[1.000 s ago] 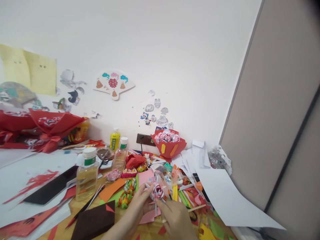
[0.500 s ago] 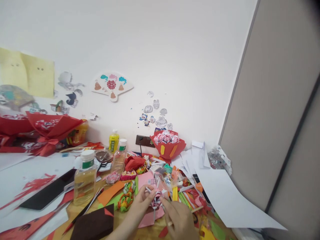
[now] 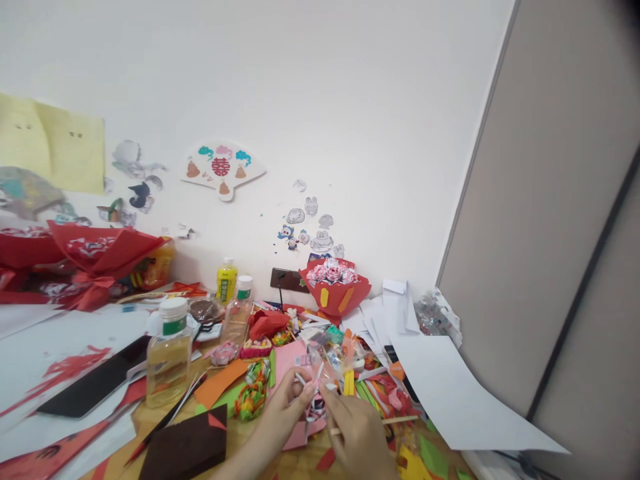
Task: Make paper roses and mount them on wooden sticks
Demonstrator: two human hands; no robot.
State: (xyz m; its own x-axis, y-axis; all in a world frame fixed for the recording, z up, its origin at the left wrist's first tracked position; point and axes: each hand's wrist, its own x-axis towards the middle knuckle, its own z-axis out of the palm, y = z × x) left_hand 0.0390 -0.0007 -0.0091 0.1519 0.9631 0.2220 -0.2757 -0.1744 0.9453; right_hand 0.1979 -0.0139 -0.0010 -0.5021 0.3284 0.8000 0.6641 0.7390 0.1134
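Note:
Low in the middle of the head view, a small pink and white folded paper flower (image 3: pixel 316 405) sits between my two hands. My left hand (image 3: pixel 290 403) pinches its white paper strips from the left with thumb and forefinger. From the right, my right hand (image 3: pixel 357 430) has its fingers closed on the flower's upper edge, with a thin stick (image 3: pixel 400 419) by its knuckles. Pink paper (image 3: pixel 289 353) lies beneath and behind the flower. The fingertips partly cover the flower.
Bottles (image 3: pixel 169 360) and a dark tablet (image 3: pixel 97 377) stand or lie to the left. A brown card (image 3: pixel 185 445) is near the front edge. Colourful scraps spread around the hands. Behind is a red bouquet (image 3: pixel 335 287); white paper (image 3: pixel 465 393) lies right.
My right hand has shifted slightly, and the flower has turned and dropped lower between the fingers. White strips now point up from it. The view has moved slightly.

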